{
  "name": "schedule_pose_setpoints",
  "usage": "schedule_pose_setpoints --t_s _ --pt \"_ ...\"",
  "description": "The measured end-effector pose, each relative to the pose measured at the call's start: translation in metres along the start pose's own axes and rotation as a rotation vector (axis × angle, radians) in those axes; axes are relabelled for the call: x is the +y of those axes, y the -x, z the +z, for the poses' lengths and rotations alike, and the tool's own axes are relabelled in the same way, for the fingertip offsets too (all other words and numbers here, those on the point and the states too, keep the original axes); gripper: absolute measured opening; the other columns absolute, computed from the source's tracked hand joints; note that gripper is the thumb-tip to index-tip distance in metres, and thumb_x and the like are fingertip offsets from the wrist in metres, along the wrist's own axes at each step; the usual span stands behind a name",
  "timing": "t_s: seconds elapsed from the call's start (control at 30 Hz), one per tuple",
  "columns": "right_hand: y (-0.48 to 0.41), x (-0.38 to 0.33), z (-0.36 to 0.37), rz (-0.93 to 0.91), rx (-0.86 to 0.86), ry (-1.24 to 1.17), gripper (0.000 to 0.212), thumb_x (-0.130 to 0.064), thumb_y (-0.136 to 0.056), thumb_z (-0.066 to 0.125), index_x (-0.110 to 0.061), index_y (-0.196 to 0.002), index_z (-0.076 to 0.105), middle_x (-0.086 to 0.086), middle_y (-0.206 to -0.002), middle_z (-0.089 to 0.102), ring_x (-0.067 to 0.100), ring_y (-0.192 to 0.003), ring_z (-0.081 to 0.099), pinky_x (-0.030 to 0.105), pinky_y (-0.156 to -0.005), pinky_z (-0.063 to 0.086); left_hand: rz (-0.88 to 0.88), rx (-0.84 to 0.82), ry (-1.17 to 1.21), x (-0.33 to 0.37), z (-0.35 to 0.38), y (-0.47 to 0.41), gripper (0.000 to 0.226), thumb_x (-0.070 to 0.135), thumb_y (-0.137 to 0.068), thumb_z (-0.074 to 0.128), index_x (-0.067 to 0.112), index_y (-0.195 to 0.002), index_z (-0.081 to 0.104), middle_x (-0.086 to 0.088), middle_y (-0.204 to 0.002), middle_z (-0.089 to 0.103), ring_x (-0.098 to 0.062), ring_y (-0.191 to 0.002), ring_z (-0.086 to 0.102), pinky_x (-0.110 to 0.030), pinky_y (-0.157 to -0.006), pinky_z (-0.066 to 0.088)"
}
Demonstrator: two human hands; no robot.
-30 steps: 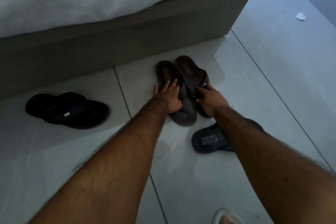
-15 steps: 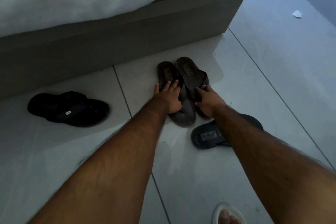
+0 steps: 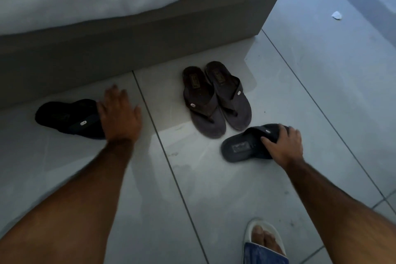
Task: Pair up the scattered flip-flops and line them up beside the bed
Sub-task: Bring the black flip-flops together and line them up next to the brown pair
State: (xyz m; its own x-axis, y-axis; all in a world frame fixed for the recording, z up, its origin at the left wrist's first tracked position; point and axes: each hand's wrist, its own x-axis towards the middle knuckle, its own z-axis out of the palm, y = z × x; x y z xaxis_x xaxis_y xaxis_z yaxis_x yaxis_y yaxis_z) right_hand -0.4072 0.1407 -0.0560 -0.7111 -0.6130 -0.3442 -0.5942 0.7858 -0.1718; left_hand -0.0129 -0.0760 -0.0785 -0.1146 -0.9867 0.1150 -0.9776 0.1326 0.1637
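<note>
Flip-flops here look light, rubbery and bendy, so each should lift easily with one hand, best gripped across the strap or pinched at the sole's edge. Taking the bed (image 3: 150, 34) as landmark: farthest left, close to its base, lies the black flip-flop (image 3: 68, 117) on the floor (image 3: 192, 188). The left hand (image 3: 120, 113) is over its toe end, fingers spread flat, not closed on it. Next, just before the bed's base, the brown pair (image 3: 215, 98) sits side by side, touching. Farthest right and further from the bed, the grey flip-flop (image 3: 246, 146) lies crosswise, the right hand (image 3: 282, 146) curled around its strap end, gripping.
</note>
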Motion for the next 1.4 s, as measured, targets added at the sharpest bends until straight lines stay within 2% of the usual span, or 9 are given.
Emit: schedule_pose_setpoints --t_s 0.2,0.4,0.53,0.67,0.83,0.97,1.13,1.33,1.4 --pt "0.034 0.004 0.022 0.109 -0.174 -0.206 0.097 -0.044 -0.084 0.071 -0.021 -0.159 0.014 0.014 -0.167 0.008 0.036 -0.152 0.015 0.049 -0.121 0.024 -0.370 -0.220 0.006 -0.061 0.007 0.023 0.091 0.050 -0.093 0.054 -0.005 -0.154 0.015 -0.029 -0.161 0.017 -0.043 -0.151 0.012 -0.060 -0.121 0.007" --pt "0.095 -0.036 0.038 0.079 -0.190 -0.025 0.096 -0.058 -0.083 0.065 -0.018 -0.158 0.020 0.020 -0.160 0.024 0.042 -0.144 0.032 0.054 -0.111 0.040 -0.355 -0.255 0.098 -0.063 -0.001 0.037 0.089 0.049 -0.092 0.057 0.000 -0.154 0.017 -0.026 -0.162 0.018 -0.039 -0.153 0.009 -0.058 -0.122 0.008" --pt "0.137 -0.083 0.044 -0.066 -0.196 0.208 0.087 -0.071 -0.078 0.060 -0.016 -0.143 0.042 0.018 -0.139 0.046 0.038 -0.125 0.050 0.050 -0.096 0.052 -0.340 -0.268 0.111 -0.072 -0.009 0.041 0.090 0.048 -0.089 0.062 0.004 -0.154 0.019 -0.023 -0.163 0.018 -0.036 -0.153 0.008 -0.057 -0.122 0.008" --pt "0.159 -0.138 0.049 -0.188 -0.294 0.249 0.080 -0.070 -0.076 0.064 -0.016 -0.133 0.048 0.015 -0.129 0.056 0.033 -0.115 0.059 0.044 -0.090 0.053 -0.322 -0.292 0.129 -0.085 -0.016 0.042 0.094 0.047 -0.084 0.070 0.007 -0.155 0.022 -0.019 -0.163 0.019 -0.034 -0.153 0.008 -0.056 -0.122 0.010" --pt "0.160 -0.189 0.057 -0.237 -0.341 0.174 0.076 -0.064 -0.078 0.069 -0.011 -0.130 0.055 0.011 -0.126 0.065 0.029 -0.115 0.063 0.037 -0.091 0.050 -0.249 -0.341 0.166 -0.104 -0.022 0.038 0.094 0.041 -0.080 0.077 0.014 -0.155 0.025 -0.015 -0.164 0.021 -0.033 -0.153 0.009 -0.054 -0.123 0.010" --pt "0.149 -0.218 0.074 -0.182 -0.395 0.100 0.080 -0.074 -0.073 0.064 -0.007 -0.116 0.064 0.011 -0.110 0.071 0.030 -0.099 0.068 0.033 -0.075 0.049 -0.173 -0.353 0.201 -0.123 -0.020 0.040 0.095 0.038 -0.077 0.080 0.015 -0.154 0.028 -0.015 -0.164 0.021 -0.033 -0.153 0.009 -0.055 -0.123 0.010" --pt "0.143 -0.251 0.097 -0.094 -0.401 -0.134 0.078 -0.073 -0.071 0.066 -0.005 -0.109 0.062 0.015 -0.106 0.070 0.036 -0.087 0.072 0.047 -0.077 0.061 -0.095 -0.372 0.244 -0.139 -0.019 0.049 0.092 0.038 -0.075 0.082 0.013 -0.151 0.035 -0.012 -0.165 0.021 -0.031 -0.154 0.008 -0.053 -0.124 0.007" --pt "0.144 -0.295 0.102 -0.064 -0.496 -0.573 0.079 -0.052 -0.073 0.081 -0.004 -0.126 0.048 0.012 -0.126 0.054 0.040 -0.111 0.062 0.044 -0.048 0.061 0.021 -0.243 0.252 -0.146 -0.013 0.085 0.070 0.061 -0.080 0.062 0.010 -0.128 0.057 -0.009 -0.159 0.036 -0.029 -0.151 0.020 -0.051 -0.123 0.013" --pt "0.145 -0.304 0.105 -0.136 -0.491 -0.563 0.080 -0.052 -0.069 0.082 -0.005 -0.124 0.047 0.014 -0.129 0.057 0.038 -0.112 0.062 0.045 -0.059 0.063 0.013 -0.203 0.253 -0.142 -0.008 0.091 0.062 0.058 -0.086 0.057 0.010 -0.123 0.060 -0.009 -0.157 0.040 -0.029 -0.151 0.022 -0.051 -0.123 0.014"
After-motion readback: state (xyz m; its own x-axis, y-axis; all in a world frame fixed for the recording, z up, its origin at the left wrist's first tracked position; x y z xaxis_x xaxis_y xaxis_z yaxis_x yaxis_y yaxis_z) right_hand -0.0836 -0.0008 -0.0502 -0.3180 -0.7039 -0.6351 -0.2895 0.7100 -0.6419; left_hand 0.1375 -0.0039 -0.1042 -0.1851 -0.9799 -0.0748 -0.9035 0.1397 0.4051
